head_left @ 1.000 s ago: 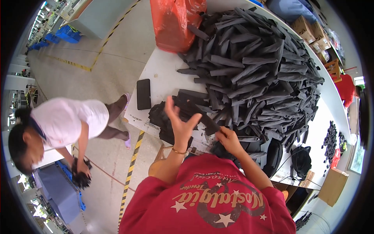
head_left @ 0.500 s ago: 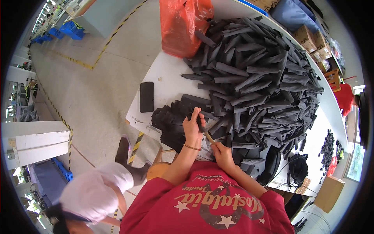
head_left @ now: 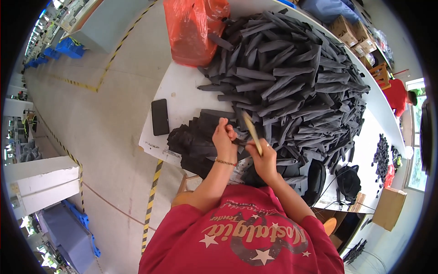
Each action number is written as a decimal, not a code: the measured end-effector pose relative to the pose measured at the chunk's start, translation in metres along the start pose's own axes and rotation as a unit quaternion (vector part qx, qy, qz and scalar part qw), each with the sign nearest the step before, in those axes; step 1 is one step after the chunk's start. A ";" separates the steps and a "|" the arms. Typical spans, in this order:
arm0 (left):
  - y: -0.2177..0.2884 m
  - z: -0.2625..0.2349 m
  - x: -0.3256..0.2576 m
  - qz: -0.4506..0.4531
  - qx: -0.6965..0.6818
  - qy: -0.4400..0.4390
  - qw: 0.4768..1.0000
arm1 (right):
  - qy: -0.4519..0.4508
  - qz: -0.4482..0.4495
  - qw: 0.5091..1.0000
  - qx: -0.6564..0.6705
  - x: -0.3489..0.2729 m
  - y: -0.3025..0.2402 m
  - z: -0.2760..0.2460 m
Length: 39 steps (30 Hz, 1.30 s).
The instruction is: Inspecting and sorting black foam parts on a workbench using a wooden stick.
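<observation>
My right hand [head_left: 263,158] is closed around a flat, light-coloured wooden stick [head_left: 252,130], whose free end points up and away over the dark cloth. Beside it, my left hand [head_left: 223,139] has its fingers curled in. A short dark fabric piece [head_left: 239,142] shows between the two hands, and its end at the left fingers looks gripped. Under and left of my left hand lies a heap of flat black fabric pieces [head_left: 196,140]. Just beyond my hands rises a large pile of rolled dark grey fabric tubes [head_left: 292,77].
A black phone [head_left: 160,117] lies near the left edge of the white table [head_left: 182,86]. An orange-red plastic bag [head_left: 194,36] stands at the far left corner. Black bags [head_left: 348,185] sit at the right, with a cardboard box [head_left: 389,208] beyond. A person in red [head_left: 396,96] is at the far right.
The stick, earlier reaching into the dark piece in my left hand, is now out of it and pointing away. The person in the light top at the lower left has left the view.
</observation>
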<state>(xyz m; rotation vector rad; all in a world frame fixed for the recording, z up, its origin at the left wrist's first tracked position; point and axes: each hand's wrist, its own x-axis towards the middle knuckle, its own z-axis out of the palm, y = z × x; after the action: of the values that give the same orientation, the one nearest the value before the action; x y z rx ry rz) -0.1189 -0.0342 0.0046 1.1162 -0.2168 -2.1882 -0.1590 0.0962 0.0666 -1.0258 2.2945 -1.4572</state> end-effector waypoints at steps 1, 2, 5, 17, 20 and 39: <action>0.002 0.001 -0.006 -0.021 0.016 -0.020 0.999 | -0.007 0.043 0.999 -0.005 0.007 0.003 0.000; 0.004 0.002 -0.007 -0.041 0.031 -0.042 0.998 | 0.002 0.039 0.999 -0.007 0.014 0.007 -0.001; 0.011 -0.011 -0.002 0.117 0.379 -0.238 0.887 | -0.028 0.015 0.999 0.026 0.028 0.022 -0.009; -0.001 0.064 -0.070 0.011 0.410 -0.402 0.819 | 0.311 -0.077 0.947 0.008 0.138 -0.021 -0.062; -0.029 0.015 -0.065 -0.007 0.422 -0.385 0.821 | 0.414 0.079 0.905 -0.061 0.198 -0.021 -0.138; 0.044 -0.092 -0.008 0.364 0.829 -0.282 0.318 | 0.021 0.126 0.989 -0.075 0.007 0.048 -0.076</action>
<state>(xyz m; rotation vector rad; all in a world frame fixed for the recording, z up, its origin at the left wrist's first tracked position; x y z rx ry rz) -0.0233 -0.0499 -0.0285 0.4422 -2.9821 -0.6066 -0.2251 0.1573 0.0628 -0.7129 2.4881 -1.2345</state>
